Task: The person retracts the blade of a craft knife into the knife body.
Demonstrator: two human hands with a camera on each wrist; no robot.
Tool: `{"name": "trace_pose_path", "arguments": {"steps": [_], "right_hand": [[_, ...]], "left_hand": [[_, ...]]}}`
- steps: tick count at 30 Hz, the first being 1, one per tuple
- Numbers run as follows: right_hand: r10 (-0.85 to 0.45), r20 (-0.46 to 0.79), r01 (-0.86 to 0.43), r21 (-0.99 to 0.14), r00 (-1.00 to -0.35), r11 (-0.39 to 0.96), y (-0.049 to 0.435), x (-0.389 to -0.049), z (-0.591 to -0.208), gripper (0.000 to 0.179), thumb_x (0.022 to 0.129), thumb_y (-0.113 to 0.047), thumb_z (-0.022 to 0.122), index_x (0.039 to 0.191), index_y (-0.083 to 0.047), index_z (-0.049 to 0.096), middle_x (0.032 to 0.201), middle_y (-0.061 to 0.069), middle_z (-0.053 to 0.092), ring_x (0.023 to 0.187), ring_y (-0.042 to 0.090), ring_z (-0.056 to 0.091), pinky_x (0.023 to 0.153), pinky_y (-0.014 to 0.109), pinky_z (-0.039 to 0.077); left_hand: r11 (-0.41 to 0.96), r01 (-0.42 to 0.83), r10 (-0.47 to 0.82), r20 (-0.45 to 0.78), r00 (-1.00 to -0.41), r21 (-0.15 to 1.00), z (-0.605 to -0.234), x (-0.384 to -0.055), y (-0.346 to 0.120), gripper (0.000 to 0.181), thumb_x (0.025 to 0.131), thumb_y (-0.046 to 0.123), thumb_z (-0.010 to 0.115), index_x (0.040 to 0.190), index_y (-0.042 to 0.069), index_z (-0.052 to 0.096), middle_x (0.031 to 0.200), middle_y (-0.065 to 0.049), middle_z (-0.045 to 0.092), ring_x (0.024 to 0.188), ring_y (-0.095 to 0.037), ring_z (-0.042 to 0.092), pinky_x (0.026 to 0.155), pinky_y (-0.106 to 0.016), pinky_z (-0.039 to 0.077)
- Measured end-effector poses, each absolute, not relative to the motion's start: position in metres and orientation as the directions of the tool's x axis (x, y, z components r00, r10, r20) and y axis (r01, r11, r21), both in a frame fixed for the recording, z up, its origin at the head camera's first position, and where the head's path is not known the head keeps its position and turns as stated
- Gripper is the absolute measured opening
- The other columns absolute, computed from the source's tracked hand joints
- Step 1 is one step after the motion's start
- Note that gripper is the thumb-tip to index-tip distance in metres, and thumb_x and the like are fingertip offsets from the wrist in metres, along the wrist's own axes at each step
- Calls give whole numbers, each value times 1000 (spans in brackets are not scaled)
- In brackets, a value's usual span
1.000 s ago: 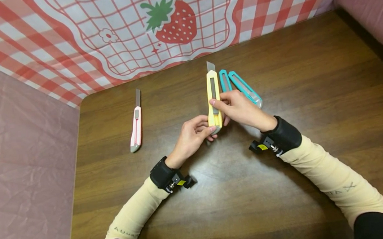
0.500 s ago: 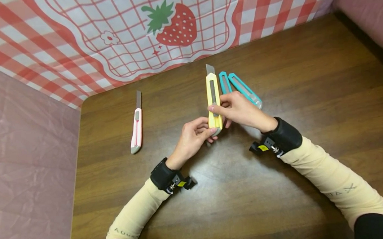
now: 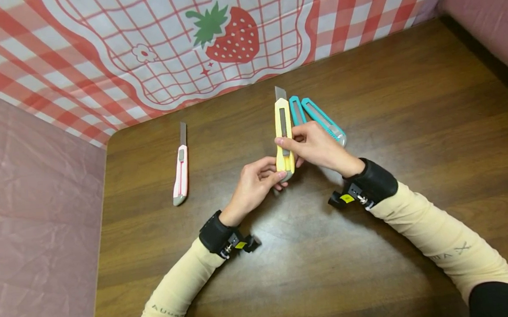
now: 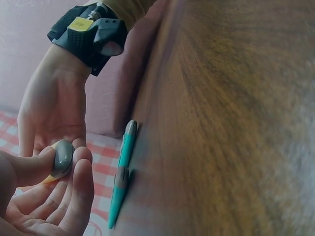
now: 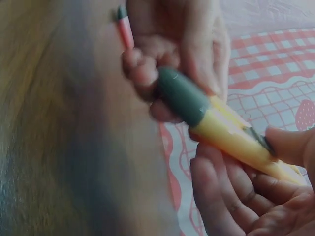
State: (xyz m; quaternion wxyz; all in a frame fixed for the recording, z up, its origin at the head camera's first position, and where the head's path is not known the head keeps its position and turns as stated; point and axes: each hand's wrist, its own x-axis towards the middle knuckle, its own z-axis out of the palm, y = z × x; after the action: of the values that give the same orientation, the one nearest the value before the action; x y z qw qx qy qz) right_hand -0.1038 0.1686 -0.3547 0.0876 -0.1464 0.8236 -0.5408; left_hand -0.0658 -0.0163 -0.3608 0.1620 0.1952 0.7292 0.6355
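A yellow utility knife (image 3: 281,111) with a grey end cap is held up over the table in both hands, a short length of blade out of its tip. My left hand (image 3: 255,184) pinches the grey cap between thumb and fingers; the left wrist view shows that cap (image 4: 62,158) end-on. Around the middle of the body my right hand (image 3: 322,147) grips, its thumb on the dark slider (image 5: 260,140). Just beyond the right hand lie two teal utility knives, one upright in view (image 3: 297,109) and one slanted (image 3: 323,119), both partly covered by that hand.
A pink utility knife (image 3: 180,174) with a long extended blade (image 3: 183,134) lies on the left of the wooden table (image 3: 243,283). A checked strawberry cloth (image 3: 161,34) hangs along the far edge. Pink fabric (image 3: 37,227) borders the left side.
The right thumb has slid down slightly on the yellow utility knife, then a little back up. Both hands keep their hold, and the blade's exposed length looks the same.
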Motion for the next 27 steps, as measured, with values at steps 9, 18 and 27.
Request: {"name": "trace_pose_path", "arguments": {"steps": [9, 18, 27], "right_hand": [[-327, -6, -119, -925, -945, 362, 170, -104, -356, 28, 89, -25, 64, 75, 0, 64, 62, 10, 66, 56, 32, 62, 42, 24, 49], [-344, -7, -123, -927, -939, 355, 170, -102, -356, 25, 89, -23, 64, 77, -1, 65, 64, 9, 67, 58, 31, 62, 44, 27, 51], [-359, 3, -136, -929, -933, 344, 165, -102, -358, 21, 85, -19, 68, 88, 1, 62, 79, 13, 69, 67, 15, 64, 48, 17, 49]], "left_hand": [[109, 64, 480, 4, -877, 992, -361, -66, -16, 20, 85, -8, 60, 104, -13, 57, 81, -29, 63, 65, -41, 62, 55, -63, 53], [118, 62, 478, -2, -878, 991, -361, -66, -15, 18, 85, -7, 61, 102, -12, 58, 80, -29, 63, 66, -41, 62, 55, -63, 53], [126, 68, 472, 1, -882, 990, -362, -66, -16, 16, 86, -7, 59, 101, -12, 57, 80, -29, 64, 66, -40, 62, 55, -61, 54]]}}
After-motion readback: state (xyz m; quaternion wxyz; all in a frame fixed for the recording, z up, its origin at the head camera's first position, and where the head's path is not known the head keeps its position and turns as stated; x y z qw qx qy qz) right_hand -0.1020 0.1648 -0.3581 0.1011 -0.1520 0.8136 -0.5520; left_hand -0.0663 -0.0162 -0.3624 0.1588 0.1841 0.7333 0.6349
